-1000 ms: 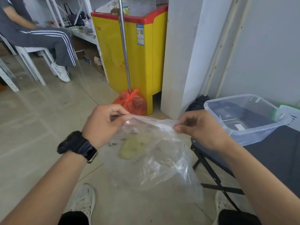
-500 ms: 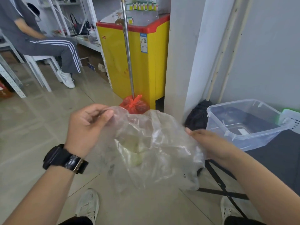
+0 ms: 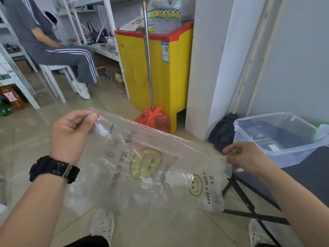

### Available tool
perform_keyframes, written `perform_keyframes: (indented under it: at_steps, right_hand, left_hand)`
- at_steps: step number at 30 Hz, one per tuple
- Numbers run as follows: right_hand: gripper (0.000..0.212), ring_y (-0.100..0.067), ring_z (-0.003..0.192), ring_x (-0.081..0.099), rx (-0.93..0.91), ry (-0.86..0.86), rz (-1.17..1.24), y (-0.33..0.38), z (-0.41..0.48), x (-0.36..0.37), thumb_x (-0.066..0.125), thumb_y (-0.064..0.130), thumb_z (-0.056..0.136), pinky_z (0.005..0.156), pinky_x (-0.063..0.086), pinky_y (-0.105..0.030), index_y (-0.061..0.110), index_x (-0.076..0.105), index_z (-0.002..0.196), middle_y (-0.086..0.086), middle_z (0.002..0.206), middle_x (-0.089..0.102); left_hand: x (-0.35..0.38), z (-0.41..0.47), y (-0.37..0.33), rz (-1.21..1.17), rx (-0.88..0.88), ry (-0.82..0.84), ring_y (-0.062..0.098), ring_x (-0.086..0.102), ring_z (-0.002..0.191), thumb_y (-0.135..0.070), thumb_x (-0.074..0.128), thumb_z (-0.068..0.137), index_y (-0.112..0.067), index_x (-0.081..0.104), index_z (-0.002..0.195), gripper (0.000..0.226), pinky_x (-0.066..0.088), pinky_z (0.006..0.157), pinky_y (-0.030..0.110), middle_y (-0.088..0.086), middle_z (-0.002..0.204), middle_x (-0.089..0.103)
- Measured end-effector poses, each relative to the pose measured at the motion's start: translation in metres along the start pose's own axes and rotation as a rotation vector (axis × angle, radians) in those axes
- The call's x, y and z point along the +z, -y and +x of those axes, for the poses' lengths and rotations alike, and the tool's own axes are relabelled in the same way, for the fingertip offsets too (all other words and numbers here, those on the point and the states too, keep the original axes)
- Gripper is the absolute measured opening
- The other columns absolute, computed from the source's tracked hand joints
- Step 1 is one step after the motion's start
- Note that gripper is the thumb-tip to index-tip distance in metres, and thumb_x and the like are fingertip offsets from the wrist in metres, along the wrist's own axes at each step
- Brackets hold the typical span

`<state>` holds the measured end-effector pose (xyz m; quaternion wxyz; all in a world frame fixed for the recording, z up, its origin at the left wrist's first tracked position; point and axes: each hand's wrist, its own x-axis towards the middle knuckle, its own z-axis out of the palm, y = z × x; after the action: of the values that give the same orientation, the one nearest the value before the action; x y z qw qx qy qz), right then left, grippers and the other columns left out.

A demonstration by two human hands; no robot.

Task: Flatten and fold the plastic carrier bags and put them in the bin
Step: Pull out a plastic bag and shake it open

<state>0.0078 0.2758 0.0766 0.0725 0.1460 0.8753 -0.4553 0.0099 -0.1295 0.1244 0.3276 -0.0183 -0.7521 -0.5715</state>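
Glossy tiled floor (image 3: 26,139), hands stretching clear bag (image 3: 142,166)

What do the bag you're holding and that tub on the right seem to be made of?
Bag: thin, clear plastic film, glossy and crinkled; the floor shows through it, and it carries printed smiley faces. Tub: stiffer translucent plastic, slightly frosted and bluish, judging by its moulded rim and firm walls.

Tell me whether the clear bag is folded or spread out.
Spread out, unfolded: left hand and right hand pinch the clear bag's top edge taut; it hangs open.
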Motion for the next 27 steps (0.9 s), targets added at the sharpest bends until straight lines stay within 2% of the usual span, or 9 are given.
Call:
perform_keyframes:
  at_steps: [5,8,11,14,16,20,24,25,27]
  right_hand:
    - [0.009,-0.020,0.043,0.050,0.173,0.115,-0.239,-0.014,0.005,0.004,0.069,-0.007,0.082,0.046,0.045,-0.024,-0.002,0.066,0.075,-0.015,0.059,0.061]
    - [0.018,-0.022,0.048,0.059,0.231,0.167,-0.202,-0.011,0.004,0.003,0.080,0.003,0.079,0.050,0.053,-0.028,-0.004,0.065,0.087,-0.013,0.057,0.063]
    - [0.054,-0.016,0.090,0.068,-0.037,0.101,-0.269,0.003,-0.002,0.014,0.088,0.032,0.071,0.087,0.057,-0.037,0.011,0.064,0.114,-0.006,0.100,0.073]
    - [0.078,-0.001,0.118,0.054,-0.459,0.048,-0.012,0.050,-0.035,0.047,0.085,0.046,0.069,0.101,0.041,-0.020,0.027,0.051,0.137,0.015,0.126,0.059]
    - [0.067,0.004,0.110,0.058,-0.635,0.116,0.067,0.081,-0.053,0.072,0.085,0.040,0.072,0.093,0.043,-0.009,0.028,0.055,0.130,0.022,0.117,0.062]
    - [0.008,-0.010,0.072,0.072,-0.617,0.003,0.205,0.087,-0.043,0.071,0.075,0.016,0.087,0.078,0.059,-0.034,0.009,0.074,0.090,-0.001,0.077,0.076]
    - [0.002,-0.002,0.067,0.065,-0.472,-0.090,0.207,0.072,-0.024,0.030,0.074,0.012,0.087,0.069,0.053,-0.027,0.010,0.074,0.086,0.000,0.079,0.074]
    - [0.006,-0.005,0.078,0.066,-0.456,-0.118,0.137,0.072,-0.025,0.028,0.075,0.015,0.086,0.074,0.052,-0.028,0.014,0.072,0.092,0.001,0.088,0.074]
    - [0.043,-0.009,0.111,0.058,-0.547,-0.237,-0.145,0.078,-0.034,0.035,0.080,0.031,0.081,0.097,0.043,-0.032,0.028,0.062,0.119,0.012,0.119,0.065]
  left_hand:
    - [-0.017,0.009,0.008,0.001,-0.008,-0.100,-0.006,0.063,0.065,-0.010,0.069,0.088,-0.015,0.071,0.094,0.008,0.052,0.064,0.011,-0.024,0.071,0.072]
    - [-0.027,0.010,0.008,0.064,0.015,-0.142,-0.007,0.064,0.065,-0.009,0.068,0.088,-0.012,0.070,0.095,0.008,0.055,0.066,0.012,-0.028,0.072,0.071]
    - [-0.017,0.008,-0.009,0.143,0.075,-0.023,-0.006,0.067,0.074,-0.007,0.068,0.088,-0.024,0.069,0.088,0.016,0.056,0.071,0.017,-0.025,0.077,0.073]
    - [0.028,-0.007,-0.040,0.226,0.144,0.301,0.001,0.070,0.080,-0.009,0.071,0.085,-0.014,0.074,0.089,0.007,0.056,0.081,0.023,-0.007,0.088,0.075]
    - [0.061,-0.021,-0.059,0.239,0.176,0.533,0.003,0.071,0.085,-0.018,0.074,0.083,-0.021,0.076,0.089,0.007,0.055,0.083,0.027,-0.010,0.090,0.076]
    - [0.061,-0.019,-0.049,0.382,0.101,0.717,-0.008,0.065,0.083,-0.058,0.075,0.068,-0.039,0.070,0.085,0.026,0.050,0.079,0.033,-0.024,0.086,0.071]
    - [0.019,-0.008,-0.013,0.459,-0.093,0.694,0.006,0.072,0.073,-0.024,0.079,0.078,-0.022,0.075,0.075,0.006,0.056,0.084,0.042,-0.009,0.074,0.076]
    - [0.017,-0.007,-0.010,0.457,-0.095,0.655,0.009,0.073,0.075,-0.021,0.077,0.080,-0.022,0.075,0.075,0.006,0.055,0.087,0.044,-0.007,0.075,0.076]
    - [0.027,-0.009,-0.012,0.506,0.006,0.606,0.007,0.071,0.079,-0.032,0.076,0.081,-0.032,0.073,0.074,0.007,0.055,0.086,0.043,-0.016,0.076,0.074]
